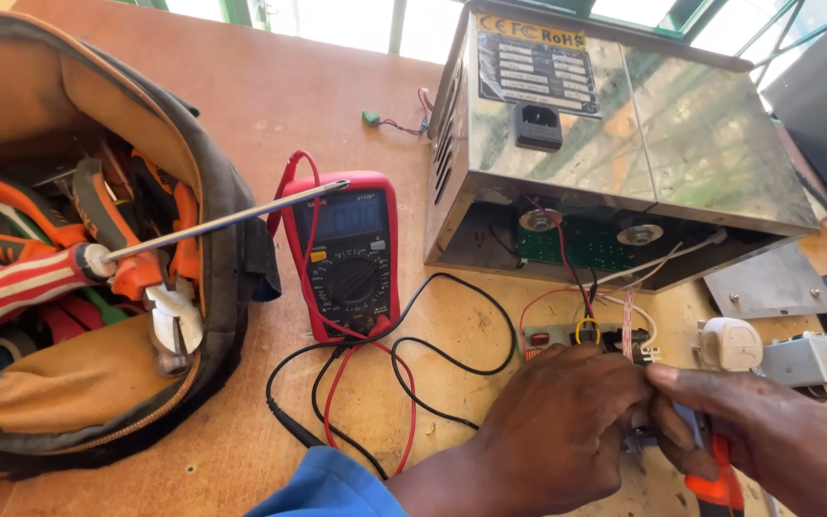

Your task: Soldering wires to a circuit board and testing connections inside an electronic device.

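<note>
My left hand [557, 431] is closed around a small part at the front of the wooden table [337, 86]; the part is mostly hidden by my fingers. My right hand [768, 431] holds an orange-handled tool [720, 483] and meets the left hand at that part. Thin red, white and yellow wires [581, 297] run from my hands up into the open bottom of a shiny metal box [624, 144]. A red multimeter [348, 254] lies left of the box, its red and black leads [404, 383] looping across the table.
An open tan tool bag [78, 239] at the left holds pliers and a red-striped screwdriver [69, 268] whose long shaft reaches over the multimeter. Grey metal parts [815, 359] and a white round piece [729, 343] lie at the right. A small green connector [371, 118] sits behind.
</note>
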